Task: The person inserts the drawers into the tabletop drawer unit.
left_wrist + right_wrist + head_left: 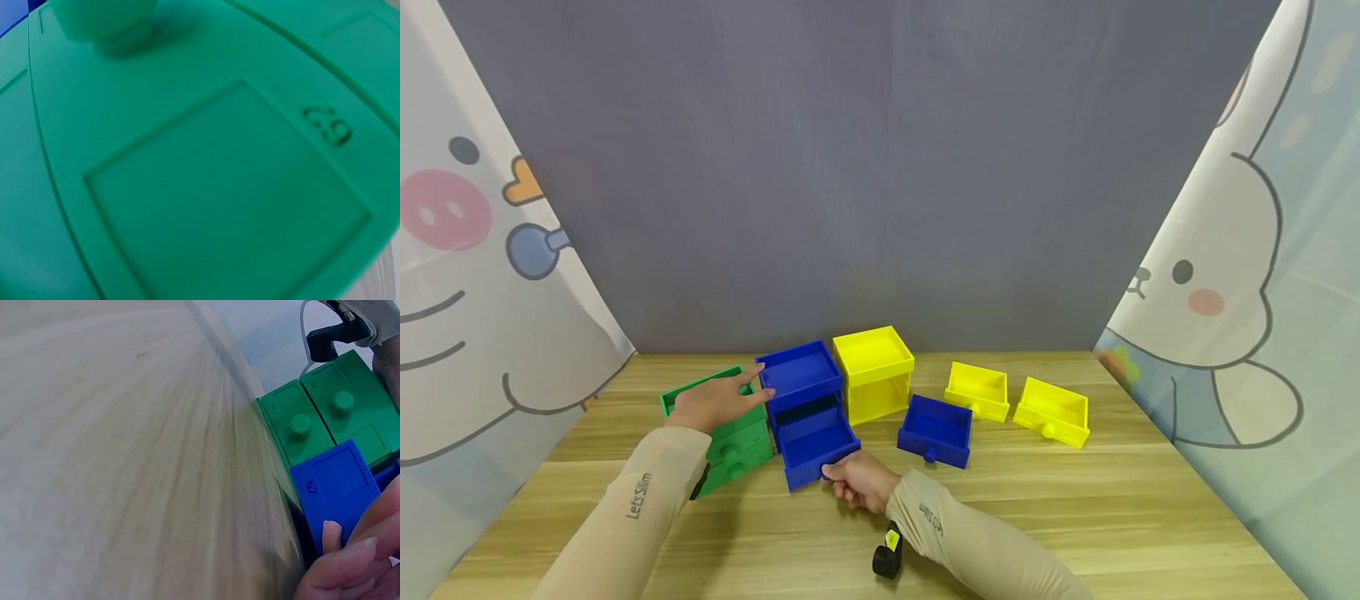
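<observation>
The wooden table bears everything, and the blue cabinet stands on it as the likeliest thing to slide, since a push at its front could shift a light-looking body. The green cabinet is close on the blue cabinet's left, and the yellow cabinet close on its right, so a skewed blue cabinet might knock either neighbour. The left hand reaches over the green cabinet with fingers nearly straight, the tips at the blue cabinet's upper left edge, gripping nothing that I can make out; so light a touch may fail to steady it. The right hand is curled, pinching the part-way-out blue drawer by its front, ahead of the blue cabinet. That drawer sits askew-looking, and an off-centre force could jam it, while a tug could drop it out. The loose blue drawer, right of the blue cabinet, lies near enough for the right wrist to bump. Two yellow drawers, farther right of the blue cabinet, look safer unless the forearm sweeps wide.
</observation>
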`<move>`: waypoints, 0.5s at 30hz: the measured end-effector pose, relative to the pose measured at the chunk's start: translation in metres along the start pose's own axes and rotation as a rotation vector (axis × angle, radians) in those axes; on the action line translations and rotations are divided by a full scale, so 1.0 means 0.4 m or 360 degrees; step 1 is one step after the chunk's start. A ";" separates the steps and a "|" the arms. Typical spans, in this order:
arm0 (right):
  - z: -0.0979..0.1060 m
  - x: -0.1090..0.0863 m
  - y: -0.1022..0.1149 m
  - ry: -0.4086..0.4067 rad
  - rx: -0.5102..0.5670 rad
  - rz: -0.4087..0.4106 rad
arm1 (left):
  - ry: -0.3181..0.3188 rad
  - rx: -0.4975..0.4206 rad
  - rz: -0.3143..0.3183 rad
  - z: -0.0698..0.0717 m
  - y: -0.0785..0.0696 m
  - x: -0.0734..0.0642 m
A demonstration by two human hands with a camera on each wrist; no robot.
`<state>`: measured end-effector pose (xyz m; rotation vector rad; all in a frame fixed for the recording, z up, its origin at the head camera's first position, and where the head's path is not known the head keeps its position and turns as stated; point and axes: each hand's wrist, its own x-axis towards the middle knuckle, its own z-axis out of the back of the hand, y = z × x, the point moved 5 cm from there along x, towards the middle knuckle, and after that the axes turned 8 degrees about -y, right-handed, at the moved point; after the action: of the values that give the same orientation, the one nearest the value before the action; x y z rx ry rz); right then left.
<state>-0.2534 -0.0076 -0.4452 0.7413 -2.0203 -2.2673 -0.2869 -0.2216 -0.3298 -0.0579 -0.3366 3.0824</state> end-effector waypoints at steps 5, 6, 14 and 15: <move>-0.002 0.006 0.000 -0.0049 0.0013 -0.0018 | 0.0001 -0.0001 0.0003 -0.001 0.000 0.000; -0.002 0.007 0.001 -0.0062 0.0019 -0.0021 | 0.0002 -0.0001 0.0003 -0.001 -0.001 0.000; -0.010 0.011 0.002 -0.0021 0.0105 -0.0091 | 0.0006 0.0006 0.0009 0.004 -0.003 0.003; -0.011 0.013 0.001 -0.0015 0.0114 -0.0100 | 0.0006 0.0006 0.0012 0.004 -0.003 0.004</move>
<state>-0.2565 -0.0133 -0.4468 0.8114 -2.1220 -2.2458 -0.2884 -0.2208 -0.3281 -0.0652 -0.3308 3.0900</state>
